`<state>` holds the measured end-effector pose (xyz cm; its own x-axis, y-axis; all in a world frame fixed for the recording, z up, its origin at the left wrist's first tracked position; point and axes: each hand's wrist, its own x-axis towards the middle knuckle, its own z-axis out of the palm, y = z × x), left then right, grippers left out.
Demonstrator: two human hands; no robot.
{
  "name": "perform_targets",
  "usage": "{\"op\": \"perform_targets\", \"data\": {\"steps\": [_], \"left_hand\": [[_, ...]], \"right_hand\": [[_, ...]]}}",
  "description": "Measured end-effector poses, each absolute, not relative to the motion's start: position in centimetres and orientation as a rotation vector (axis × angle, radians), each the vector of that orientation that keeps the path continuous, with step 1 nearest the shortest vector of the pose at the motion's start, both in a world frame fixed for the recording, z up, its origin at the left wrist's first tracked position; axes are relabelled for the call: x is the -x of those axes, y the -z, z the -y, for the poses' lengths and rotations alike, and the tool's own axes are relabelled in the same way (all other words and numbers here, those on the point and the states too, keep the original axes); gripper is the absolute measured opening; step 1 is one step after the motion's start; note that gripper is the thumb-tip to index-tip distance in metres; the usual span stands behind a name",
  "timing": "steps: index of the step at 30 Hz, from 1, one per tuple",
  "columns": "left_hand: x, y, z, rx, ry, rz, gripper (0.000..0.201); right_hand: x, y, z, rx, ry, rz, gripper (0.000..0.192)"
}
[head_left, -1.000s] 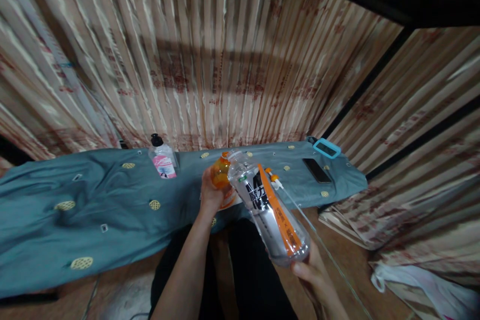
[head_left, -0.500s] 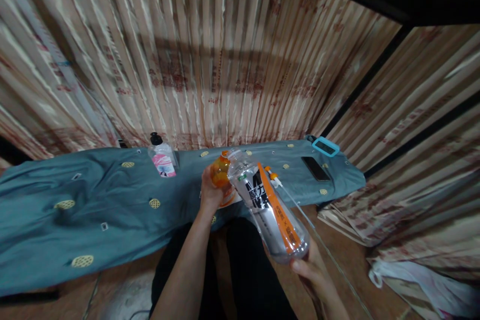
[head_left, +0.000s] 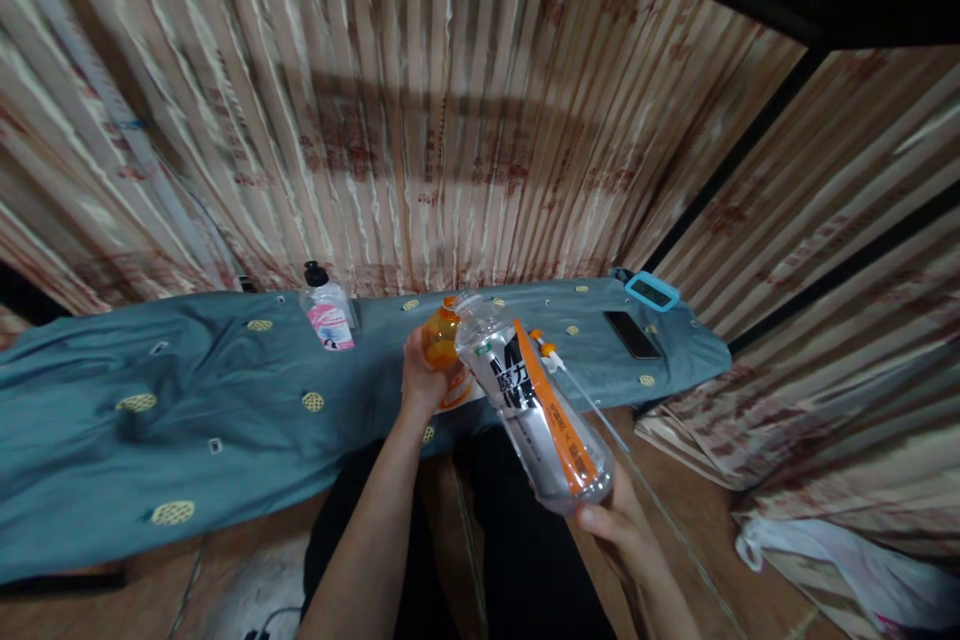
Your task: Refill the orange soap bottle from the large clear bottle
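Note:
My left hand (head_left: pixel 421 375) is wrapped around an orange translucent bottle (head_left: pixel 441 338), which stands upright over the cloth-covered bench. In my right hand (head_left: pixel 611 525) is the base of a large clear plastic drink bottle (head_left: pixel 536 410) with a silver, black and orange label. This bottle is tilted, its capless mouth up and to the left, touching or very near the orange bottle's top. I cannot tell whether liquid passes between them. Just behind the clear bottle lies an orange and white spray head (head_left: pixel 546 348) with a thin tube.
A clear bottle with a black cap and pink label (head_left: pixel 328 315) stands on the teal cloth (head_left: pixel 240 400) to the left. On the right lie a black phone (head_left: pixel 631 334) and a blue-framed device (head_left: pixel 651 291). Patterned curtains (head_left: pixel 420 120) hang behind.
The clear bottle's base has shifted slightly up and left with my right hand. My left hand and the orange bottle have stayed nearly in place.

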<state>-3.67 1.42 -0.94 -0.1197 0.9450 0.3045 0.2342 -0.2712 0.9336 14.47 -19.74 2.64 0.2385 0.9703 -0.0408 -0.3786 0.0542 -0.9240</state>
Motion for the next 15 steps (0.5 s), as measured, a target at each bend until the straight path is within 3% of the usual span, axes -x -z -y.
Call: {"op": "perform_targets", "data": {"steps": [15], "left_hand": [[3.82,0.97,-1.55,-1.569,-1.433,-1.338,0.06]], "right_hand": [[-14.24,-2.83,19.7,1.026,-1.201,0.721,0.08]]}}
